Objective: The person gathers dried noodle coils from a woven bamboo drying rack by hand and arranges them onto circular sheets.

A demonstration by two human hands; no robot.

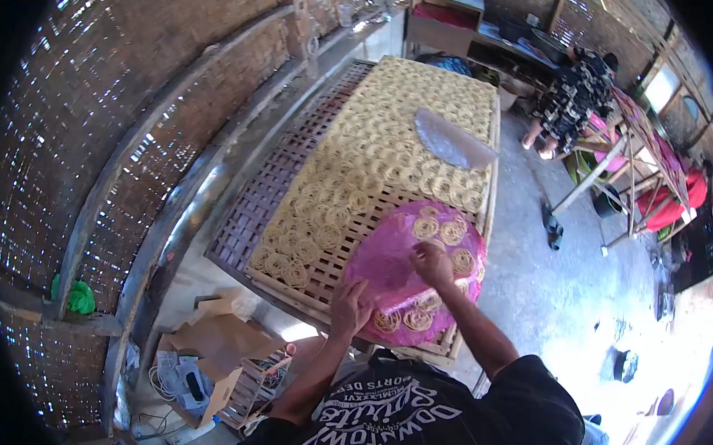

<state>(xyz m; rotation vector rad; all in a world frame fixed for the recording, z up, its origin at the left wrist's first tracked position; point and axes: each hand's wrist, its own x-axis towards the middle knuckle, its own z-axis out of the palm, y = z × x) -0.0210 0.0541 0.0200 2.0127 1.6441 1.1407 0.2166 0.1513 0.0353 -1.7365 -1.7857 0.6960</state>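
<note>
Two bare hands at thin, round pink plastic sheet [374, 257]: left hand [351, 306] at its left rim, fingers loosely extended, grip unclear; right hand [431, 264] over its middle, fingers bunched, contents hidden. Pale-yellow stringy round coils [452, 233] on its near and right parts; steady rim, avoid squashing loops. Beyond it, similar coils [400, 125] across beige slatted tray [376, 211].

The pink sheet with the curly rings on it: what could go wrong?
Some curly rings lie near the edge of the pink sheet, so they might slip off if it tilts. The right hand, over the sheet, could bump one. The clear curved piece lying on other rings might squash some.
</note>
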